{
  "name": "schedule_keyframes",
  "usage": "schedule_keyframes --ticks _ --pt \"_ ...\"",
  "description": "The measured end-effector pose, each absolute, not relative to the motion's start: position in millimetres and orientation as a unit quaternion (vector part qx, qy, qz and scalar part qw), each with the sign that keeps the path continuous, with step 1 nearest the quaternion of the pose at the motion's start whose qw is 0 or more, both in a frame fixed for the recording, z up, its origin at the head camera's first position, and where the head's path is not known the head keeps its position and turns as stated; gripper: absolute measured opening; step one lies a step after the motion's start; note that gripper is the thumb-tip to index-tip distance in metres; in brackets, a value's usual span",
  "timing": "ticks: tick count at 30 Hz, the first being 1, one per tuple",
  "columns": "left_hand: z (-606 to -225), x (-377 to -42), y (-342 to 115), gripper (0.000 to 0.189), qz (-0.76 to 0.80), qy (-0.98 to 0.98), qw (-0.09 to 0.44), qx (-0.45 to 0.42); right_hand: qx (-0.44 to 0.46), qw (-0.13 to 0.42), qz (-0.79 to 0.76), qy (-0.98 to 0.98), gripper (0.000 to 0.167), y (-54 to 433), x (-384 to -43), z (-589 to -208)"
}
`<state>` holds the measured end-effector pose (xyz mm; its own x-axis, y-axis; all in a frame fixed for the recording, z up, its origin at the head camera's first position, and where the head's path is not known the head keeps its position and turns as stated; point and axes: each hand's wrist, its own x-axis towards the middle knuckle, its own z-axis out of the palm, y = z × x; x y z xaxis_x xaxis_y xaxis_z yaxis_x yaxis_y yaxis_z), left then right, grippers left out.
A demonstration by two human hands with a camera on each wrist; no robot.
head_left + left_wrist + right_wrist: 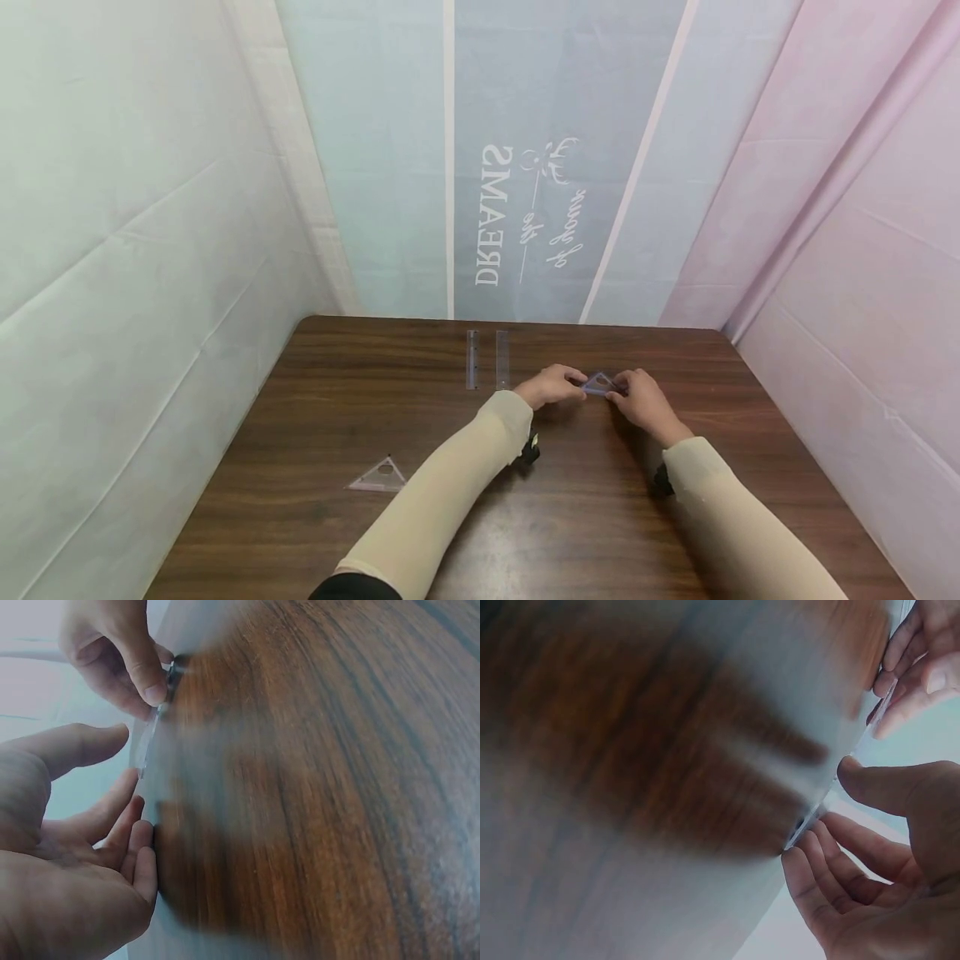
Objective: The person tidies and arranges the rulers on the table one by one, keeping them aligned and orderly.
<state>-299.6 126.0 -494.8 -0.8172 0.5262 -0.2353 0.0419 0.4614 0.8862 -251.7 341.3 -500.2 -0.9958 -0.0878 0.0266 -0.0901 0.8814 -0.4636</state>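
Set square [597, 390], one: between my hands, toward the table's [337, 367] far edge; resting or raised, I cannot tell. My right hand [647, 407]: pinching one corner. My left hand [553, 386]: fingertip at another, thumb clear. Advised: light edge hold, corners level. Rulers [472, 360], two: just left. Bare room: rightward, nearer me.

- The far side is being closed off by a blue-grey cloth panel [525, 67], crossed by white stripes [449, 167].
- White lettering [493, 217], "DREAMS" included, is being displayed sideways.
- The left is being covered by pale, creased sheeting [135, 167], the right by pinkish sheeting [862, 258].
- Light is being reflected by the dark wood-grain table [300, 417].
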Motion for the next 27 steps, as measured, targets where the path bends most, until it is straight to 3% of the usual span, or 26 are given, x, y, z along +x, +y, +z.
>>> schedule_keyframes --ticks 15,27 --pt "-492.9 -291.4 120.6 0.035 0.530 0.812 0.189 0.158 0.060 0.019 0.218 -0.974 0.034 329.5 -253.1 -502.3" --pt "-485.6 -291.1 101.6 0.022 0.496 0.847 0.064 0.179 0.062 0.072 0.242 -0.965 0.039 309.6 -252.0 -496.1"
